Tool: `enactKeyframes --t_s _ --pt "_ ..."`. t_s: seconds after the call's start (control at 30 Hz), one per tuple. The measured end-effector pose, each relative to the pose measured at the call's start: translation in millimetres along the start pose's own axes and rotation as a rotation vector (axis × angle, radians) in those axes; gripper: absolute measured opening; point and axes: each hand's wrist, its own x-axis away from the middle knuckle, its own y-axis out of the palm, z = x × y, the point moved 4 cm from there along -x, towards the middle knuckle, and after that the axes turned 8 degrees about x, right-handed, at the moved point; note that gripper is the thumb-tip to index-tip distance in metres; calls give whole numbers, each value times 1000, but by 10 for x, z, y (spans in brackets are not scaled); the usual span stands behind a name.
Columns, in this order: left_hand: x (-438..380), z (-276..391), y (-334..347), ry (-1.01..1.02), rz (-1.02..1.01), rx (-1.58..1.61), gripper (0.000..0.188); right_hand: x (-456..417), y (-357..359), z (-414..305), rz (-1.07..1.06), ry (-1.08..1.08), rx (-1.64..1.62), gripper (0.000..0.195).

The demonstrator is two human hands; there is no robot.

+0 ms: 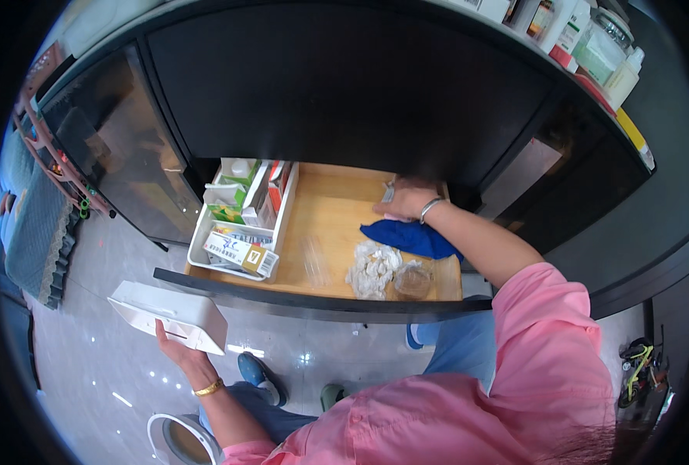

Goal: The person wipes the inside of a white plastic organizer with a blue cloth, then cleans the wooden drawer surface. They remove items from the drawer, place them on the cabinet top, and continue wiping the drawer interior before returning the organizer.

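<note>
My left hand [184, 351] grips a white plastic bin [167, 314] from below, tilted in front of the pulled-out wooden drawer [333, 197]. My right hand [409, 197] reaches into the drawer's back right corner, with small white and pinkish items [388, 193] partly visible beside and under it. Its fingertips are largely hidden, so its grip is unclear. Just in front of this hand lies a dark blue cloth [405, 237]. Nearer the drawer front are crumpled white plastic [373, 268], a round clear container [412, 280] and clear plastic strips [315, 261].
A white divided organizer [286, 215] with medicine boxes [241, 251] fills the drawer's left side. The dark drawer front [321, 305] juts out before me. Bottles [623, 75] stand on the cabinet top. Below left, a white bucket-like container [158, 439] sits on the floor.
</note>
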Motion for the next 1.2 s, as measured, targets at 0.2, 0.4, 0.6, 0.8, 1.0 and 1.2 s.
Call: enactKeyframes --t_s 0.2,0.4,0.6,0.8,1.0,1.2 --pt "-24 -84 42 -44 -98 52 55 33 -5 38 198 -68 -25 63" --pt "-81 -78 -45 -20 -174 48 56 932 -570 -360 367 -389 -54 61" --pt "-35 -67 -20 -22 -190 62 57 1928 -1758 -701 709 -855 -256 43" --pt "26 -89 10 -10 -205 102 55 2185 -3119 -1397 1038 -843 52 26" --pt "7 -116 -4 -42 -184 110 52 1863 -3793 -2358 1292 -801 204 29" --pt "41 -143 19 -33 -139 99 51 1481 -3929 -2968 1013 -567 112 30"
